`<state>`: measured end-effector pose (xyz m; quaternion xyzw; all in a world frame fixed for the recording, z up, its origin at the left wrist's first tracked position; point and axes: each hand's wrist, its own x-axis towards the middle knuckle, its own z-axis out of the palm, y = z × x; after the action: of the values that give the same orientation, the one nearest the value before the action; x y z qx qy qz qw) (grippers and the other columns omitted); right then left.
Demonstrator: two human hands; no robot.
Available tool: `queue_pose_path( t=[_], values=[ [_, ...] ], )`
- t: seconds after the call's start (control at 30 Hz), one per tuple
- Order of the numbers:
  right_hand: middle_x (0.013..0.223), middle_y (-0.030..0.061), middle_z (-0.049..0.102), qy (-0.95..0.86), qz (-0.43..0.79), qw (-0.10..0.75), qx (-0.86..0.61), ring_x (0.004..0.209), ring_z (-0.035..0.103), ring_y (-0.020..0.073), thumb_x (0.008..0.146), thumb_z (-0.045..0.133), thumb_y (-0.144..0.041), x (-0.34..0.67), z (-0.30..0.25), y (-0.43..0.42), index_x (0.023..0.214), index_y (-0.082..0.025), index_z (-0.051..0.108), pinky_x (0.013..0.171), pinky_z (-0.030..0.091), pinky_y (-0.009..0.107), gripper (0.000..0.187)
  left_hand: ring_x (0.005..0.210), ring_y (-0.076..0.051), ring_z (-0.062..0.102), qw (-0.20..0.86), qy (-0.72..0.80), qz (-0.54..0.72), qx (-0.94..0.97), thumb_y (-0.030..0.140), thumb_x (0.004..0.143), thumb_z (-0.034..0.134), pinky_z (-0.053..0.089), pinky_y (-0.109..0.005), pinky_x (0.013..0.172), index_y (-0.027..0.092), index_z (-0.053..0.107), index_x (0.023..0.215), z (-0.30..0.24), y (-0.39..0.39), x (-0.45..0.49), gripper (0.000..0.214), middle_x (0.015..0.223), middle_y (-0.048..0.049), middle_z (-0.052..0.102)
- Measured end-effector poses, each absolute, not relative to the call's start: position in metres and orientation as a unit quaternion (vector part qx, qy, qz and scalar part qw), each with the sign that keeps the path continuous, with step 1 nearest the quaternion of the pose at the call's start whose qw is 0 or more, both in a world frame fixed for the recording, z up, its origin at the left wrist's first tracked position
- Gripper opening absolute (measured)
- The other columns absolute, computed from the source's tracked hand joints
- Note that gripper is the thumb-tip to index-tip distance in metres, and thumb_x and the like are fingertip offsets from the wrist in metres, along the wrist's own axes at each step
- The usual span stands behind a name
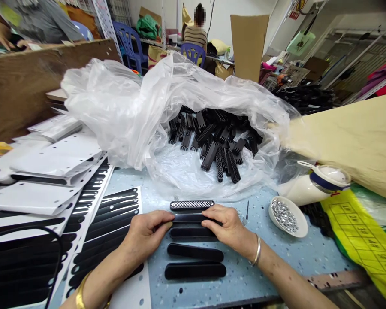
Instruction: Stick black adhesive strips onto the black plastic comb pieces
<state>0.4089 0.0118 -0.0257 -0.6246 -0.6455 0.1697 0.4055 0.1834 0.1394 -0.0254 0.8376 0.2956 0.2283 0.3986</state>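
My left hand pinches the left end of a long black strip between thumb and fingertips. My right hand grips the strip's right end the same way, so it lies level between both hands. Just beyond it is a black bar with a crosshatched top. Nearer to me, several smooth black bars with rounded ends lie in a column, among them one and the lowest one. Whether the held strip rests on a bar is hard to make out.
A clear plastic bag spills black plastic pieces. Sheets of black stickers lie left. On the right are a bowl of small metal parts, a white bottle and yellow printed packaging. Other people sit farther back.
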Motion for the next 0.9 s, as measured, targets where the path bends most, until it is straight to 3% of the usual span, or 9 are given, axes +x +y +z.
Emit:
queue_pose_path(
  t=[0.37, 0.53, 0.73, 0.9],
  values=[
    [0.082, 0.0057, 0.077, -0.572, 0.184, 0.436, -0.670, 0.074, 0.072, 0.0191, 0.088, 0.060, -0.020, 0.426, -0.016, 0.000, 0.089, -0.021, 0.077, 0.069, 0.058, 0.029, 0.017, 0.079, -0.019, 0.075, 0.392, 0.287, 0.221, 0.846, 0.023, 0.082, 0.058, 0.060, -0.027, 0.074, 0.021, 0.076, 0.088, -0.023, 0.141, 0.185, 0.019, 0.086, -0.0011, 0.080],
    [0.063, 0.0041, 0.071, -0.485, 0.191, 0.451, -0.725, 0.057, 0.067, 0.0177, 0.088, 0.058, -0.025, 0.431, -0.023, -0.010, 0.073, -0.017, 0.073, 0.053, 0.054, 0.026, 0.023, 0.080, -0.020, 0.075, 0.385, 0.282, 0.218, 0.851, 0.021, 0.083, 0.057, 0.059, -0.027, 0.074, 0.021, 0.075, 0.089, -0.026, 0.141, 0.185, 0.019, 0.087, -0.0011, 0.079],
    [0.061, 0.0021, 0.067, -0.502, 0.183, 0.432, -0.726, 0.051, 0.060, 0.0141, 0.080, 0.068, -0.034, 0.412, -0.036, -0.001, 0.074, -0.017, 0.074, 0.047, 0.047, 0.022, 0.019, 0.078, -0.019, 0.075, 0.388, 0.281, 0.214, 0.851, 0.021, 0.083, 0.057, 0.058, -0.026, 0.072, 0.020, 0.075, 0.088, -0.024, 0.142, 0.184, 0.019, 0.085, -0.0010, 0.079],
    [0.054, 0.0000, 0.060, -0.523, 0.144, 0.413, -0.732, 0.052, 0.057, 0.0130, 0.086, 0.062, -0.035, 0.411, -0.034, 0.009, 0.056, -0.018, 0.066, 0.050, 0.045, 0.022, 0.034, 0.078, -0.020, 0.074, 0.395, 0.272, 0.203, 0.854, 0.019, 0.082, 0.055, 0.058, -0.029, 0.073, 0.018, 0.075, 0.086, -0.022, 0.142, 0.189, 0.021, 0.084, -0.0039, 0.079]
  ],
)
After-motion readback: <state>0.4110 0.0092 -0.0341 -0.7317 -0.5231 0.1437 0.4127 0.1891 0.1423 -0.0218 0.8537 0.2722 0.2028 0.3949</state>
